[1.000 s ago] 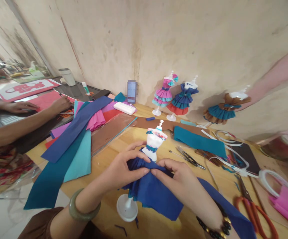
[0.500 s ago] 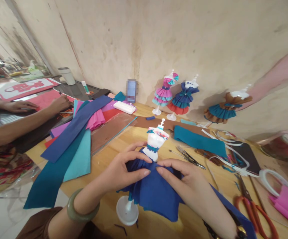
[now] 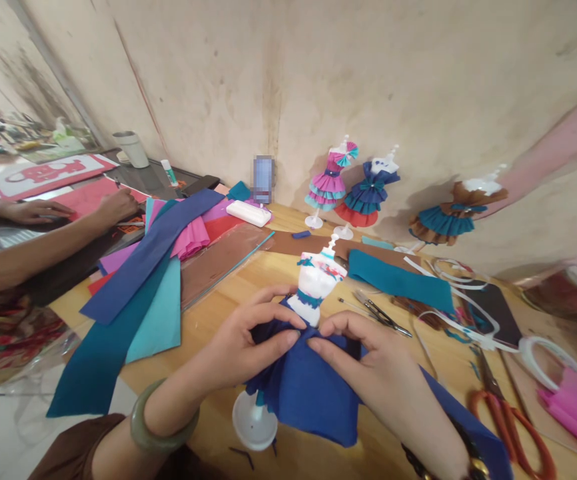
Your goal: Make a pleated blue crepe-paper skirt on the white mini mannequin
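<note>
A small white mannequin (image 3: 317, 283) on a round white base (image 3: 253, 427) leans toward me on the wooden table (image 3: 228, 293). A dark blue paper skirt (image 3: 303, 393) is gathered around its waist. My left hand (image 3: 248, 337) pinches the gathered blue paper at the waist from the left. From the right, my right hand (image 3: 368, 363) presses the same paper against the waist, fingertips almost meeting the left ones. A long blue strip (image 3: 463, 433) trails under my right wrist.
Blue, teal and pink paper strips (image 3: 138, 280) lie at left, a teal piece (image 3: 398, 283) behind. Three dressed mannequins (image 3: 363, 193) stand by the wall. Small snips (image 3: 381, 317), orange scissors (image 3: 508, 417), white tape (image 3: 548, 363) and a phone (image 3: 493, 307) sit at right. Another person's arms (image 3: 43, 233) work at left.
The mannequin has tilted a little more to the right. My right fingers have curled in closer to the waist, bunching the blue paper tighter; my left hand keeps its pinch.
</note>
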`<action>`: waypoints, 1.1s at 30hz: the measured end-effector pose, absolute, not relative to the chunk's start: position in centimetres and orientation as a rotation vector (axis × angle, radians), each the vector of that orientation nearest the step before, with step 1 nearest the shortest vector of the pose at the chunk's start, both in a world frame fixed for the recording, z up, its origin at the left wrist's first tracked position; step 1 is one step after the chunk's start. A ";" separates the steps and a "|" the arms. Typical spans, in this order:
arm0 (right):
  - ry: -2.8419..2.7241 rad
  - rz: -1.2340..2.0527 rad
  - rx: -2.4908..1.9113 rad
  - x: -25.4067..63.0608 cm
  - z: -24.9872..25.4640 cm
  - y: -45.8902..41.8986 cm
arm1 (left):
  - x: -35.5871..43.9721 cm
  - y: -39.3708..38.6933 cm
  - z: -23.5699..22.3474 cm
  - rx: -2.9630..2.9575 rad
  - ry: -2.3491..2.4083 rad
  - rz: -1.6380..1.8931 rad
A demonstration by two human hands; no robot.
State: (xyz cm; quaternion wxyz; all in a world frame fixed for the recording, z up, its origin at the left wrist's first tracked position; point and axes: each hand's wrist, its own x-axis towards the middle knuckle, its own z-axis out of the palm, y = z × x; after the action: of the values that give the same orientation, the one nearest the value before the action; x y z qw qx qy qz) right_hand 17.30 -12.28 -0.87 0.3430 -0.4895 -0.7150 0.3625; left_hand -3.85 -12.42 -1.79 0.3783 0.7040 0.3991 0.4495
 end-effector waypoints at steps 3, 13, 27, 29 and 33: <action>-1.857 0.958 -1.247 17.3 -0.7 -12.3 | -3.8 -12.5 -1.7 1.789 1.037 1.148; -1.927 0.903 -1.173 17.7 0.0 -12.5 | -3.7 -12.4 -2.0 1.811 1.026 1.184; -1.878 0.819 -1.232 17.3 -0.4 -12.6 | -3.4 -12.6 -1.7 1.836 1.007 1.167; -1.881 0.812 -1.236 17.3 -0.3 -12.6 | -3.4 -12.7 -1.8 1.818 1.011 1.168; -1.867 0.796 -1.243 17.0 -0.4 -12.6 | -3.3 -12.6 -2.3 1.749 0.995 1.187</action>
State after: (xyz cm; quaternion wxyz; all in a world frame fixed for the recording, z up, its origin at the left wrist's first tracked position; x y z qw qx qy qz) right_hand 17.00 -12.59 -0.37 0.3717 -0.4848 -0.7283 0.3105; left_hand -3.33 -12.60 -2.34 0.3918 0.6888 0.3917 0.4675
